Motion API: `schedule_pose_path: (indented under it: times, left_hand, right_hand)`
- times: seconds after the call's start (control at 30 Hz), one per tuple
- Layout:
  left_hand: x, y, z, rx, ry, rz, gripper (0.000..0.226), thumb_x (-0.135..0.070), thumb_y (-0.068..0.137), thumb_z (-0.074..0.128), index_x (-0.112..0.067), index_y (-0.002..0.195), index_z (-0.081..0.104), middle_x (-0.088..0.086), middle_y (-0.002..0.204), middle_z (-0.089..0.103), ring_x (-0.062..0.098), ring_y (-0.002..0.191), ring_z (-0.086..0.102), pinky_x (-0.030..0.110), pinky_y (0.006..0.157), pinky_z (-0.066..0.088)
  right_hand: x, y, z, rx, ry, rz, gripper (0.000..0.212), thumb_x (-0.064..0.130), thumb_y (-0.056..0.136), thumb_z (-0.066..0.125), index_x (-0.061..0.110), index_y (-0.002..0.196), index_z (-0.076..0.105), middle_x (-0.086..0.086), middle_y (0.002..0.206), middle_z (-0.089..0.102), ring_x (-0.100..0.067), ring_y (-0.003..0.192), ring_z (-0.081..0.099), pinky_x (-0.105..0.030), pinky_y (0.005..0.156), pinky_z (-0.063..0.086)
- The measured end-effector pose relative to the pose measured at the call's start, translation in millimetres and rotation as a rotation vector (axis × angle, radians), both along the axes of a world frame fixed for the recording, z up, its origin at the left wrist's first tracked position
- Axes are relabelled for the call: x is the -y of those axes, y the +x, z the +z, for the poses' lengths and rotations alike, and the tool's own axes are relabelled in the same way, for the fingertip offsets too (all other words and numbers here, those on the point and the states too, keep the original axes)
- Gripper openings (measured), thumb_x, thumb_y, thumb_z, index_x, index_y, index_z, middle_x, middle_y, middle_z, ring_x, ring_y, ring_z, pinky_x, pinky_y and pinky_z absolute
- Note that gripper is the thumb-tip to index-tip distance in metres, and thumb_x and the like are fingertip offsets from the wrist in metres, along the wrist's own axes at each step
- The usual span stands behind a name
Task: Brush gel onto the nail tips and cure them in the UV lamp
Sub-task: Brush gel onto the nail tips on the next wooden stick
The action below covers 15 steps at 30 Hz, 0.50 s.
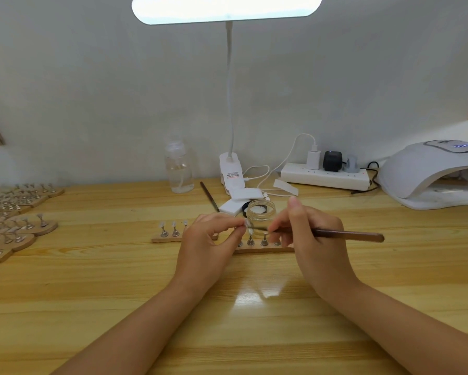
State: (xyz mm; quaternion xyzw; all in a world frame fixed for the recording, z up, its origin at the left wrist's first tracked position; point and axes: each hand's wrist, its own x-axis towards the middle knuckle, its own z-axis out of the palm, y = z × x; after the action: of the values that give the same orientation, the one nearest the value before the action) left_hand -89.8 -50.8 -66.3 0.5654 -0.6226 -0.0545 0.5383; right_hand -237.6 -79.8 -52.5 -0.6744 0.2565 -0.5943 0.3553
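Note:
My left hand [209, 238] pinches a small clear nail tip [245, 222] on its metal stand, lifted just above the table's middle. My right hand [307, 234] grips a brown-handled brush [346, 235], whose tip meets the nail tip. Right behind them stands a small clear glass gel jar [261, 213]. Two wooden strips lie under my hands: the left strip [163, 239] carries three tips on stands, the right strip [265, 249] carries several, partly hidden. The white UV lamp [427, 177] sits at the far right, its opening facing me.
Several more wooden strips with nail stands [13, 220] crowd the left edge. A clear pump bottle [179, 169], a clip desk lamp [231, 169], a white power strip [324, 175] with plugs and a spare brush [209, 196] line the back.

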Motion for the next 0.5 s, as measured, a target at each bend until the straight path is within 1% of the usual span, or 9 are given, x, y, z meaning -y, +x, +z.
schedule_pose_path:
  times: [0.07,0.13,0.2,0.23,0.27,0.33,0.4,0.43,0.5]
  left_hand:
    - [-0.3,0.0,0.3,0.004,0.002,-0.002,0.033,-0.01,0.075,0.071,-0.042,0.076,0.063,-0.019,0.08,0.064,0.004,0.09,0.056,0.011,0.078,0.04]
    - [-0.3,-0.4,0.6,0.01,0.004,0.001,0.032,-0.01,0.075,0.071,-0.041,0.078,0.064,-0.019,0.08,0.064,0.004,0.09,0.056,0.015,0.081,0.041]
    - [-0.2,-1.1,1.0,0.011,0.007,0.007,0.027,-0.01,0.075,0.07,-0.036,0.08,0.067,-0.019,0.079,0.064,0.004,0.091,0.056,0.024,0.085,0.042]
    - [-0.3,-1.4,1.3,0.009,0.009,0.008,0.026,-0.01,0.075,0.07,-0.035,0.08,0.068,-0.019,0.079,0.063,0.003,0.091,0.056,0.03,0.086,0.043]
    - [-0.6,-1.7,1.7,0.005,0.012,0.007,0.026,-0.01,0.076,0.07,-0.035,0.081,0.068,-0.02,0.079,0.063,0.003,0.091,0.055,0.036,0.088,0.043]
    - [-1.2,-2.2,2.1,0.0,0.015,0.003,0.028,-0.01,0.076,0.07,-0.038,0.08,0.066,-0.02,0.08,0.063,0.004,0.091,0.055,0.045,0.09,0.042]
    - [-1.8,-3.1,2.5,-0.008,0.019,0.003,0.025,-0.01,0.076,0.07,-0.035,0.08,0.068,-0.019,0.08,0.064,0.005,0.09,0.055,0.048,0.09,0.041]
    - [-1.9,-3.5,2.9,-0.01,0.022,0.005,0.024,-0.01,0.076,0.07,-0.034,0.081,0.069,-0.019,0.08,0.064,0.005,0.09,0.055,0.049,0.09,0.04]
    - [-2.5,-4.4,3.7,-0.009,0.027,0.006,0.029,-0.011,0.076,0.07,-0.04,0.078,0.066,-0.018,0.08,0.064,0.005,0.09,0.055,0.048,0.09,0.04]
  right_hand:
    - [2.0,0.1,0.3,-0.057,-0.074,-0.032,0.04,0.026,0.094,0.039,0.016,0.066,0.065,0.004,0.057,0.063,-0.001,0.055,0.058,-0.009,0.054,0.041]
    - [2.8,-0.1,-0.8,-0.082,-0.078,-0.029,0.043,0.031,0.095,0.039,0.014,0.065,0.065,0.005,0.057,0.063,0.0,0.055,0.058,-0.009,0.055,0.041]
    - [1.6,-0.9,-1.1,-0.039,-0.008,-0.005,0.047,0.036,0.093,0.04,0.015,0.059,0.064,0.0,0.051,0.061,0.0,0.049,0.057,-0.01,0.051,0.042]
    - [1.8,-1.0,-1.3,-0.021,0.007,-0.003,0.047,0.036,0.093,0.04,0.016,0.057,0.064,-0.002,0.049,0.061,-0.001,0.047,0.056,-0.01,0.05,0.041]
    - [2.1,-1.2,-1.4,-0.013,0.0,-0.009,0.045,0.033,0.092,0.04,0.017,0.057,0.064,-0.003,0.05,0.061,-0.002,0.048,0.056,-0.011,0.05,0.041]
    - [2.8,-0.9,-0.7,-0.04,-0.049,-0.021,0.041,0.028,0.091,0.038,0.017,0.062,0.064,0.001,0.054,0.062,-0.001,0.052,0.057,-0.009,0.054,0.042]
    - [3.8,0.2,-0.7,-0.073,-0.075,-0.016,0.042,0.03,0.095,0.04,0.016,0.065,0.065,0.004,0.057,0.063,0.0,0.055,0.058,-0.009,0.055,0.042]
    - [3.2,0.4,-0.7,-0.063,-0.052,-0.006,0.044,0.033,0.094,0.04,0.015,0.064,0.065,0.003,0.056,0.063,0.0,0.053,0.058,-0.01,0.053,0.042]
    - [2.7,-0.2,-0.7,-0.024,0.004,0.009,0.047,0.038,0.093,0.04,0.016,0.059,0.065,-0.003,0.051,0.062,-0.002,0.048,0.056,-0.011,0.051,0.042]
